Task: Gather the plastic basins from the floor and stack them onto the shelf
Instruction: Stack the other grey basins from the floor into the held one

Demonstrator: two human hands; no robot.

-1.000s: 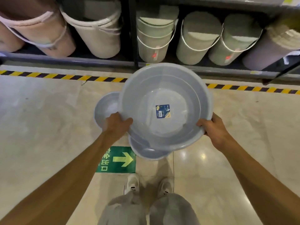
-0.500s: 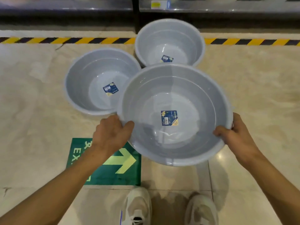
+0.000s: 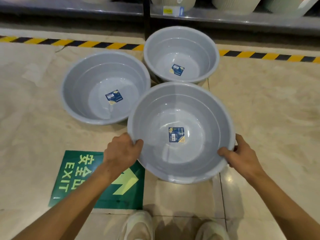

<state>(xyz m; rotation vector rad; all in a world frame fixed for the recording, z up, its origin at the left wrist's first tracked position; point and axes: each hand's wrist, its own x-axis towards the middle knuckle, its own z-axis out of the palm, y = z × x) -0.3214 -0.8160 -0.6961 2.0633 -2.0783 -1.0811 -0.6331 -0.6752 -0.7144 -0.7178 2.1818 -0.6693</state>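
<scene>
While gripped: one basin (image 3: 180, 153) of three.

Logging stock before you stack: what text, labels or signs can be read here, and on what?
"EXIT" and "安全出口", with an arrow: green floor sign.
"MODERN", roughly: sticker in the held basin; fine print too small.
Stickers in the left basin and far basin: unreadable.
Shelf tag: blurred.

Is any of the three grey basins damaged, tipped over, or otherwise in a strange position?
Nothing stands out. The held basin is upright, both hands on its rim, left hand and right hand. The left basin and far basin sit upright on the floor, empty apart from labels.
</scene>
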